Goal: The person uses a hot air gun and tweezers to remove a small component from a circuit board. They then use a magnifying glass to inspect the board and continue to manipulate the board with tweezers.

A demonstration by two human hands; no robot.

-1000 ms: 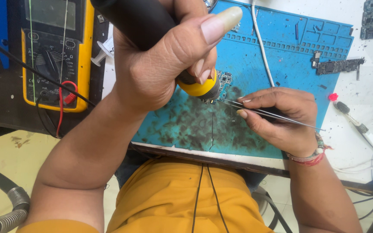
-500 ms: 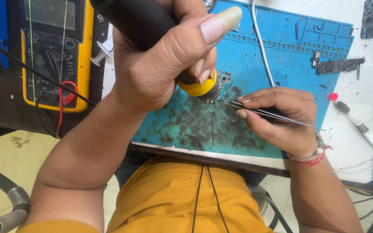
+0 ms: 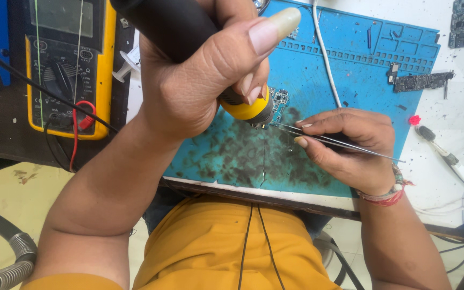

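My left hand (image 3: pixel 205 70) is closed around a thick black tool handle with a yellow collar (image 3: pixel 245 109), its tip pointing down at a small circuit board (image 3: pixel 279 100) on the blue work mat (image 3: pixel 350 64). My right hand (image 3: pixel 345 145) grips thin metal tweezers (image 3: pixel 328 138), their points reaching left to the board right beside the tool's tip. The hand and the tool hide most of the board.
A yellow multimeter (image 3: pixel 71 64) with red and black leads stands at the left. A white cable (image 3: pixel 326 53) crosses the mat. More circuit boards (image 3: pixel 417 80) lie at the right, along with a white pen-like tool (image 3: pixel 452 161). A grey corrugated hose (image 3: pixel 6 252) sits lower left.
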